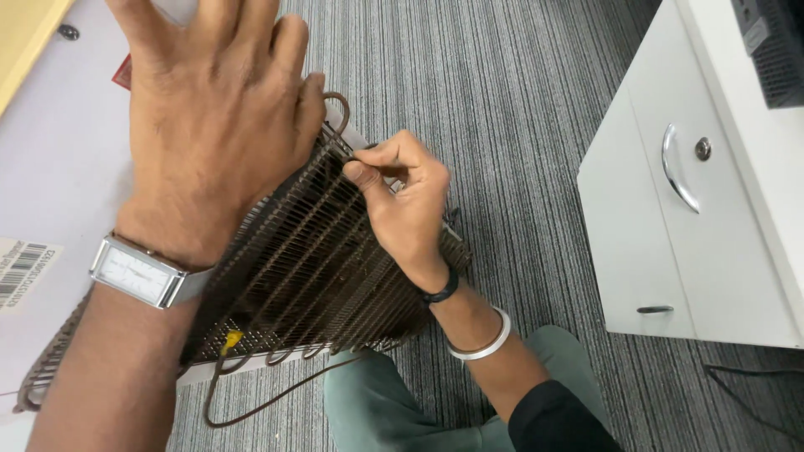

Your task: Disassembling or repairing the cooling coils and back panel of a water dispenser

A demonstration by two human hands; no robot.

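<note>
The person sits on the floor with a brown wire condenser coil (pixel 310 259), the kind from the back of a refrigerator, propped at a slant against a white appliance panel (pixel 59 159) that lies to the left. The left hand (pixel 213 109) lies flat and spread over the upper left part of the coil, fingers extended, palm pressing down on the wires rather than closing round anything. A silver rectangular wristwatch (pixel 142 274) sits on that wrist. The right hand (pixel 402 201) is closed in a pinch near the top edge of the grid, thumb and forefinger nipped together on one of the thin wires or something very small against it; which of the two, I cannot tell from here. That wrist carries a black band (pixel 441 291) and a silver bangle (pixel 484 343).

A curved tube end (pixel 339 105) of the coil loops out just beside the left hand's little finger, and a longer tube (pixel 260 402) trails off the lower edge onto the grey striped carpet (pixel 519 100). A small yellow tag (pixel 231 338) shows near the bottom of the grid. The person's knee in green trousers (pixel 377 402) rests below the coil.

To the right stands a white drawer cabinet (pixel 670 243), both drawers shut, with a chrome handle (pixel 677 172) and a round lock (pixel 703 149) on the upper one; nothing of their contents shows.
</note>
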